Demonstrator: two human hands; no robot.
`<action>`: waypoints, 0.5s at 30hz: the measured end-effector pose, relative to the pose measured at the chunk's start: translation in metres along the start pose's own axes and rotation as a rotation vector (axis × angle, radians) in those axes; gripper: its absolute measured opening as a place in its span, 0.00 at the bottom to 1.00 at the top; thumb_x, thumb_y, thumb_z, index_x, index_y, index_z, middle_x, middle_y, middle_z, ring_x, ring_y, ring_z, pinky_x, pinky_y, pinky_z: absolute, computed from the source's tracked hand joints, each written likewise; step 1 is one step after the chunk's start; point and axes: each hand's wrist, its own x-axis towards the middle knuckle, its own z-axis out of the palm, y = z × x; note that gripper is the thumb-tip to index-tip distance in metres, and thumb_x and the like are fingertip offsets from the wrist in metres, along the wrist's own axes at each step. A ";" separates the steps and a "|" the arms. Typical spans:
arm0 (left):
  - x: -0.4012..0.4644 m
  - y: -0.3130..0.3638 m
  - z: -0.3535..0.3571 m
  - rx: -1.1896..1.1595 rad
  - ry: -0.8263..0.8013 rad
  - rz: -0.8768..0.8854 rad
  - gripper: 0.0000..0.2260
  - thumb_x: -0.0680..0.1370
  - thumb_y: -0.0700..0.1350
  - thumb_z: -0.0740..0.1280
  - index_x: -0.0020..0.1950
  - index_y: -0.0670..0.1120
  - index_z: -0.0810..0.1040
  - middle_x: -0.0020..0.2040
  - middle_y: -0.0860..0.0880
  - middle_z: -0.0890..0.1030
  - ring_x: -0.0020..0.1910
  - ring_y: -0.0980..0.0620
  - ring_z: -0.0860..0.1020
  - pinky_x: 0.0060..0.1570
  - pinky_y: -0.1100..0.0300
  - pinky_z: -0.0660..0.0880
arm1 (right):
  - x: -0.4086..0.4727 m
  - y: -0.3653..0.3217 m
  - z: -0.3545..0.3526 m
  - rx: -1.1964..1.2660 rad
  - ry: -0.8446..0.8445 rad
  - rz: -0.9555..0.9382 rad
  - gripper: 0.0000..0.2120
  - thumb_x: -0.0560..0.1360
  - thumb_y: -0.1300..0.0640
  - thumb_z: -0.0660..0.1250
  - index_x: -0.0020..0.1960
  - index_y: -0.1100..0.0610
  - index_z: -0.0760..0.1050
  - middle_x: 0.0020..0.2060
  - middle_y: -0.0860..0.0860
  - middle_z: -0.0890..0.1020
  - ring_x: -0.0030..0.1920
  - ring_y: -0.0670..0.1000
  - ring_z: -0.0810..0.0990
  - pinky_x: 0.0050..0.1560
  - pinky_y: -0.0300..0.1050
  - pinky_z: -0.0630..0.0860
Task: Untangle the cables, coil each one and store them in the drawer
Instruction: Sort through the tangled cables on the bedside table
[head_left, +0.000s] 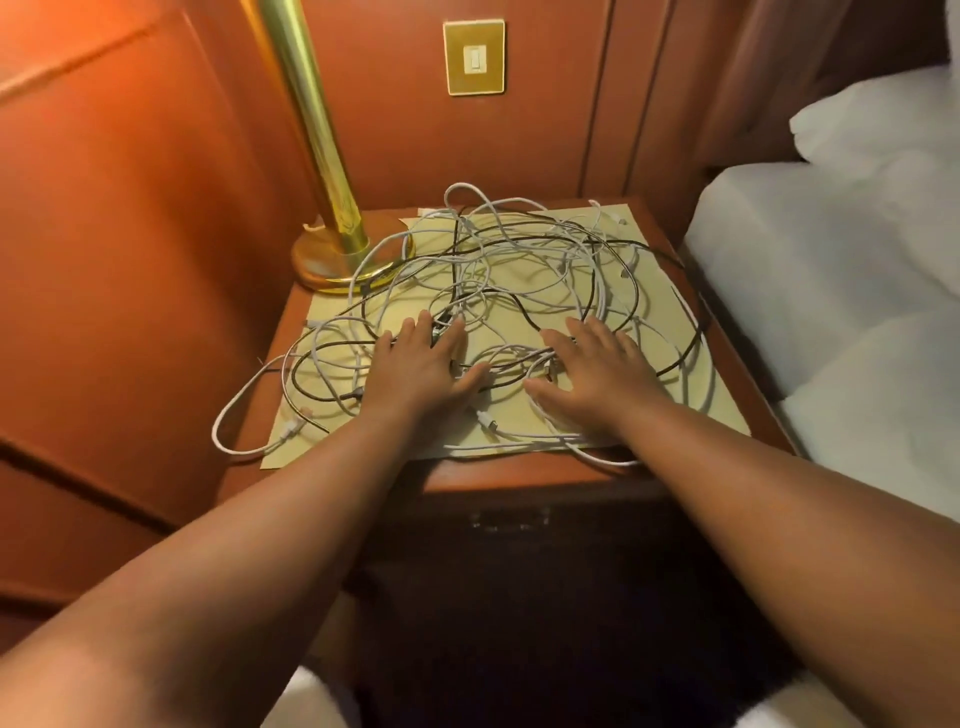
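Left hand (421, 364) flat on the cables (519, 280), fingers straight and spread. Right hand (592, 369) likewise, palm down, fingers straight, gripping nothing. Hands near each other, not touching. White and black cables in one tangle over a yellow sheet (691, 395) on the nightstand (519, 480), one loop hanging off the left edge. Drawer front (509, 519) below, dark, closed. Brass lamp (332, 208) behind left, bed (831, 260) to the right.

My one head view looks forward and steeply down, close over the tabletop (613, 475) at frame centre.
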 end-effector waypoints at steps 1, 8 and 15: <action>-0.001 0.000 -0.002 -0.005 0.012 0.006 0.34 0.79 0.70 0.49 0.81 0.57 0.52 0.82 0.43 0.53 0.80 0.44 0.52 0.77 0.44 0.49 | -0.001 -0.001 0.000 -0.002 0.006 0.003 0.38 0.75 0.27 0.46 0.80 0.44 0.47 0.81 0.50 0.48 0.80 0.52 0.43 0.78 0.57 0.44; -0.013 -0.002 -0.010 -0.067 0.283 0.076 0.28 0.78 0.66 0.61 0.74 0.54 0.70 0.81 0.44 0.58 0.79 0.44 0.57 0.74 0.47 0.57 | -0.002 -0.003 -0.003 -0.033 0.012 0.007 0.38 0.75 0.27 0.46 0.80 0.44 0.48 0.81 0.50 0.49 0.80 0.52 0.44 0.77 0.57 0.46; -0.018 -0.004 -0.005 -0.207 0.482 0.278 0.08 0.78 0.48 0.68 0.55 0.47 0.80 0.61 0.43 0.78 0.60 0.41 0.75 0.57 0.45 0.73 | 0.000 0.000 -0.003 0.028 0.070 0.011 0.35 0.78 0.31 0.47 0.80 0.45 0.50 0.81 0.51 0.48 0.80 0.52 0.45 0.77 0.56 0.47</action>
